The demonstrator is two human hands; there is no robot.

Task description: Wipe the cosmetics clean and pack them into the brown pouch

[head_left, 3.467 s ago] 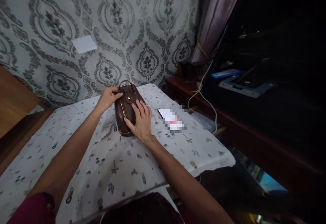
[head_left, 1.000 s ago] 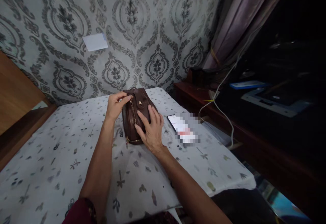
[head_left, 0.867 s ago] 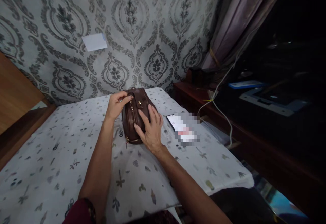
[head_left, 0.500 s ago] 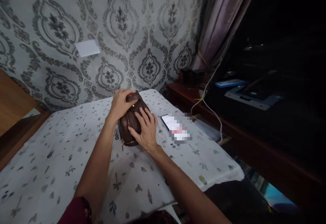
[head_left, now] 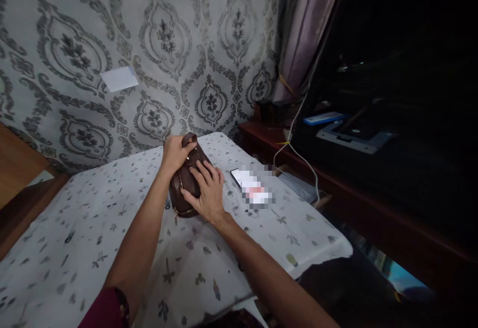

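A brown leather-look zipped bag lies on the table with its strap loop at the far end. My left hand grips that far end near the loop, its thumb across the top and its other fingers mostly hidden behind the bag. My right hand rests on the bag's near right part with fingers spread flat over it. Gold-coloured zips run along the bag, and a zip pull hangs at its near left corner.
A phone with a lit, partly blurred screen lies right of the bag on the white patterned tablecloth. White cables hang by a dark red wooden unit on the right. The patterned wall stands behind.
The whole view has shifted a little, so things sit further left. My left hand's fingers have drawn back from across the strap loop, which now shows more. My right hand stays on the bag.
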